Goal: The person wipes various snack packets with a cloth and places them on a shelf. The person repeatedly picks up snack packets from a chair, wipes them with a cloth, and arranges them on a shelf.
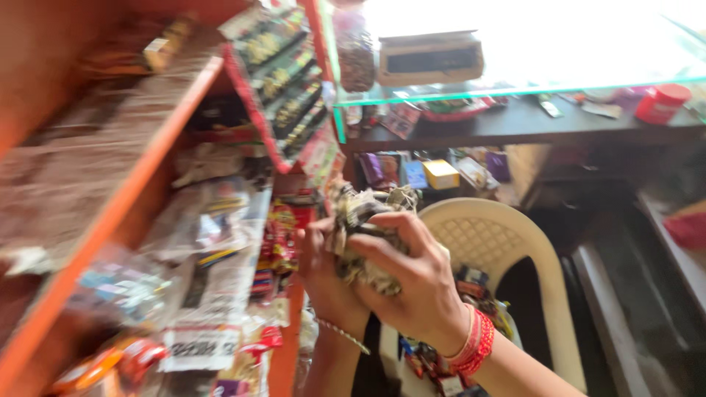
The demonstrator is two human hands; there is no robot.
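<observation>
Both my hands are wrapped around a crumpled wad of newspaper held in front of me at mid-frame. My right hand, with red bangles at the wrist, covers the wad from the front and right. On the wad's left and rear side, my left hand, wearing a thin silver bracelet, presses against it. The picture is blurred by motion.
An orange shelf unit lined with newspaper and packed with snack packets fills the left. A cream plastic chair stands just beyond my hands. A glass-topped counter with a dark box, a jar and a red tub runs across the back.
</observation>
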